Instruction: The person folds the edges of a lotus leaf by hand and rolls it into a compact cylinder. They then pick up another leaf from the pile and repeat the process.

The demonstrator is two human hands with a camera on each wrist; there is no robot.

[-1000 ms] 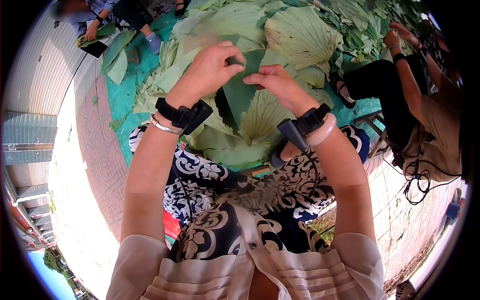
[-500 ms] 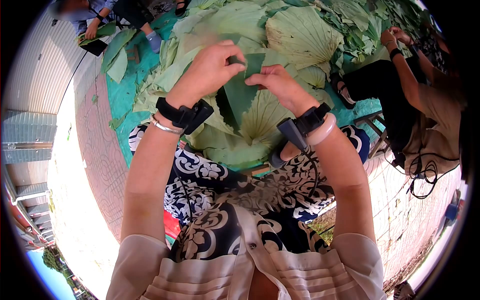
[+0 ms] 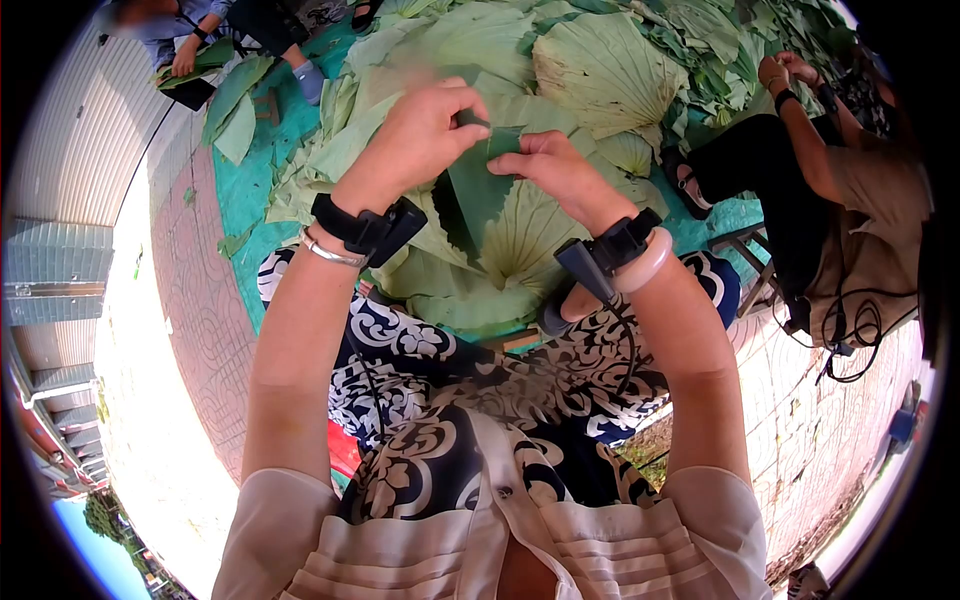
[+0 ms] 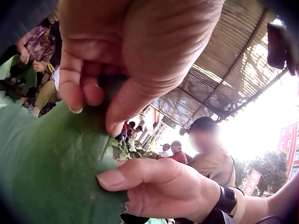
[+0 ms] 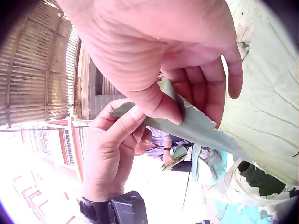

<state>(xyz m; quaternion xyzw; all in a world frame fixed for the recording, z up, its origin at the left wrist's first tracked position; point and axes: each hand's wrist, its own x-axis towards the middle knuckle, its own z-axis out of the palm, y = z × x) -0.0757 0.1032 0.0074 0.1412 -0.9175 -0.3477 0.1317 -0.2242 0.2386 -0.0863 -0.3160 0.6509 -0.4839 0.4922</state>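
Observation:
A dark green leaf [image 3: 478, 195] hangs between the two hands in the head view, above a heap of paler leaves. My left hand [image 3: 425, 135] pinches its upper edge between thumb and curled fingers. Close beside it, to the right, my right hand [image 3: 560, 172] grips the same leaf, thumb on the near face. The left wrist view shows the leaf's broad green face [image 4: 56, 163] and both thumbs near its edge. A torn, jagged edge of the leaf [image 5: 201, 128] is visible in the right wrist view, where the right fingers lie partly behind it.
Large pale leaves [image 3: 605, 75] lie piled on a green sheet [image 3: 240, 200] ahead. One seated person [image 3: 185, 35] holds leaves at the upper left; another [image 3: 800, 170] sits at the right beside a small stool [image 3: 752, 262]. Black cables [image 3: 862, 340] hang at the right.
My right hand has shifted very slightly, its thumb staying by the leaf edge. The left hand has barely moved. The person at the right has lowered and drawn in their hands.

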